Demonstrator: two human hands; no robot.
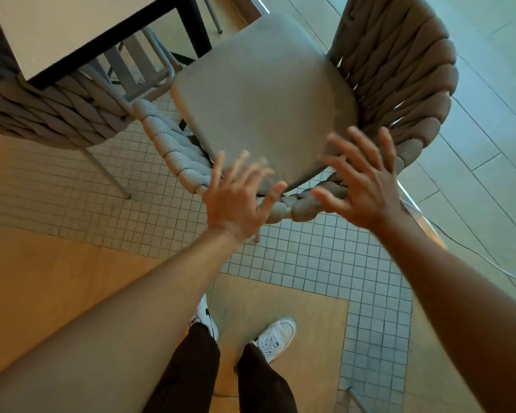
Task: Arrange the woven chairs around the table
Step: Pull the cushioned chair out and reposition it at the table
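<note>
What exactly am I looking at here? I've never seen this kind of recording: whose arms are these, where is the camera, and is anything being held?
There is no machine here. A person wears one wide-angle camera on the head, looking forward and down, so this single picture shows their own arms, legs and white shoes on the tiled floor.

The left hand and right hand are both open with fingers spread, blurred by motion, over the near woven rim of a woven chair with a grey seat cushion. Neither holds anything.

At upper left is a corner of the table, with a second woven chair tucked partly beneath it. Nothing shows on the visible part of the tabletop.
</note>
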